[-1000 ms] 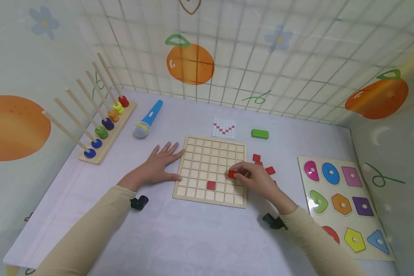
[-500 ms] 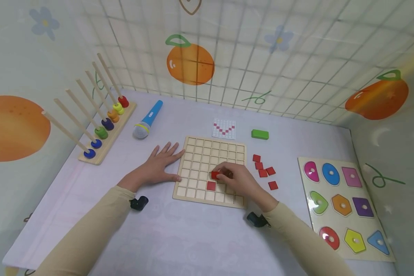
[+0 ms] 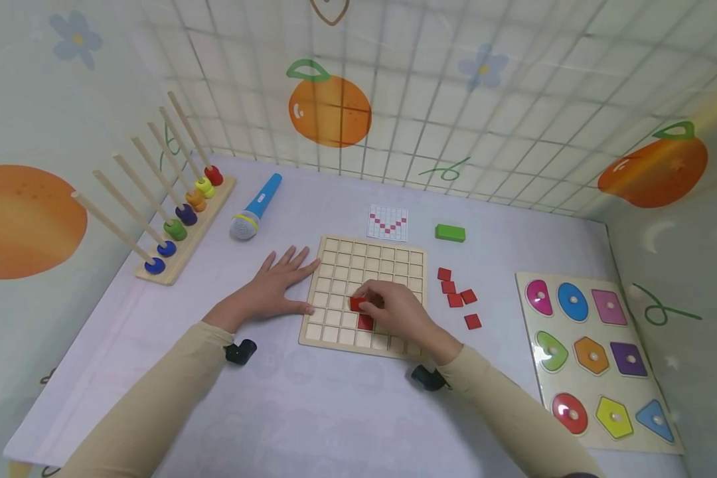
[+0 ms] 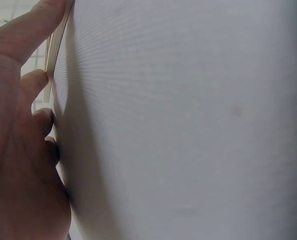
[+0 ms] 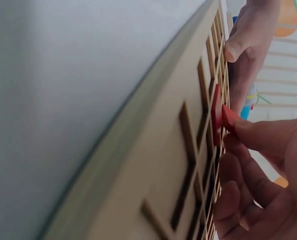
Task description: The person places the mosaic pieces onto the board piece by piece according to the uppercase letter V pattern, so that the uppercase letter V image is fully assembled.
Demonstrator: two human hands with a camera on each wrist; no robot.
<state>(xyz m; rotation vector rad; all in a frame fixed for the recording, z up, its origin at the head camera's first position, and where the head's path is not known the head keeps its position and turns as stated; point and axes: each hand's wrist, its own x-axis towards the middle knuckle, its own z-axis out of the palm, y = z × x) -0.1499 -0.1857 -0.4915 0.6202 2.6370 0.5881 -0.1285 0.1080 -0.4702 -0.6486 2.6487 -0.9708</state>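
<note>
A wooden grid board (image 3: 336,265) lies at mid-table, and one red square tile (image 3: 365,322) sits in a cell of its lower rows. Just above that tile my right hand (image 3: 397,311) pinches another red tile (image 3: 356,304) between thumb and fingers; the right wrist view shows this held tile (image 5: 230,118) tilted, close over the grid. My left hand (image 3: 273,289) lies with fingers spread at the board's left edge, its thumb and index fingertip touching the frame. In the left wrist view the left hand (image 4: 23,135) is flat against the tabletop.
Several loose red tiles (image 3: 455,300) lie right of the board. Behind it are a pattern card (image 3: 388,222) and a green block (image 3: 450,232). A toy microphone (image 3: 257,207) and a peg stand (image 3: 186,242) are at left, a shape puzzle (image 3: 593,355) at right.
My right hand has carried the pinched red tile leftward across the board, from the right-hand columns to just above the seated tile. My left hand has stayed in place.
</note>
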